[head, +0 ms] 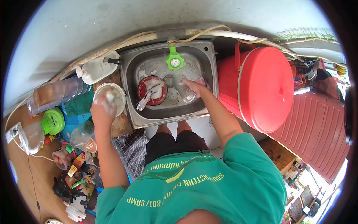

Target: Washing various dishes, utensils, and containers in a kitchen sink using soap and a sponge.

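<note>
My right hand (pixel 194 87) is closed around a clear drinking glass (pixel 186 91), tilted over the steel sink (pixel 131 114). Left of the glass, a red bowl (pixel 142 87) with suds and metal utensils (pixel 144 101) rests on the sink floor. Something pink (pixel 200 81) shows behind my right hand. My left hand (pixel 104 105) is at a round white tub (pixel 121 93) of cloudy, soapy water beside the sink. Motion blurs its fingers, and a whitish lump or foam (pixel 110 96) shows by them; whether they grip it is unclear.
A green-handled faucet (pixel 175 61) juts over the sink. To the right stands a large red lidded container (pixel 265 89). A white dish (pixel 99 68), plastic containers (pixel 60 89), a wooden board (pixel 119 126) and a checked cloth (pixel 131 151) lie left, with clutter beyond.
</note>
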`<control>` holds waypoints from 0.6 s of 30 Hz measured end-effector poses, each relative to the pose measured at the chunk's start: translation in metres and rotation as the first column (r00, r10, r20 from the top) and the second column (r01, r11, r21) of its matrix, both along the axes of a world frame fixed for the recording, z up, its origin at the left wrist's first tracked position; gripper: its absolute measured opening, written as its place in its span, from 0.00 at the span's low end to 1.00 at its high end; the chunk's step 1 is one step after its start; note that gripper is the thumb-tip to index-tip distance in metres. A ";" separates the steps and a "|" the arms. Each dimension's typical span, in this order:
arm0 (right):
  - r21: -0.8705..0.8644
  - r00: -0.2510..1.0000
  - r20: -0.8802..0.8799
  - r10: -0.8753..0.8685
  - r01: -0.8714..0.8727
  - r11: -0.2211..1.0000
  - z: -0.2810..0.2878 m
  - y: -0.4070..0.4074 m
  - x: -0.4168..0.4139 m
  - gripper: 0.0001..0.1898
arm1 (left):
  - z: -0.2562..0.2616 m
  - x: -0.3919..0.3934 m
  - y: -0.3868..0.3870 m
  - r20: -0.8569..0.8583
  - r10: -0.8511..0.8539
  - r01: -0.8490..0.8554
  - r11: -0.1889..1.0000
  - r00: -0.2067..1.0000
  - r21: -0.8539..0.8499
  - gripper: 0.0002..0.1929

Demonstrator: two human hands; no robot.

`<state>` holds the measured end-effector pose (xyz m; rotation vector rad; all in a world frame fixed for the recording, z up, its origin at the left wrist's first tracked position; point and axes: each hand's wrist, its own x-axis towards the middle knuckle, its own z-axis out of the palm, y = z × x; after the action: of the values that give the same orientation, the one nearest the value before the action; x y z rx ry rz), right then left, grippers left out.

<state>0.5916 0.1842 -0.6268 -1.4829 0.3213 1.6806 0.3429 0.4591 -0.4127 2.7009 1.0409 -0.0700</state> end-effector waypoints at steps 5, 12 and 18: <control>0.052 0.947 -0.216 -0.237 0.253 0.966 0.032 -0.016 0.003 0.27 | 0.034 0.034 -0.054 0.449 -0.039 0.027 0.999 0.893 0.034 0.09; 0.191 0.899 0.415 0.138 -0.234 0.953 0.063 -0.032 -0.011 0.36 | -0.085 0.117 -0.124 0.611 -0.051 0.320 0.885 0.790 -0.338 0.09; -0.108 0.349 0.909 0.229 -0.333 0.937 0.078 -0.017 -0.011 0.39 | -0.155 0.184 -0.150 0.346 -0.179 0.384 0.570 0.921 -0.726 0.17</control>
<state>0.5806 0.1674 -0.5490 -2.2310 -0.6787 0.8031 0.5270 0.3093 -0.5678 1.9409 0.3320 -0.2062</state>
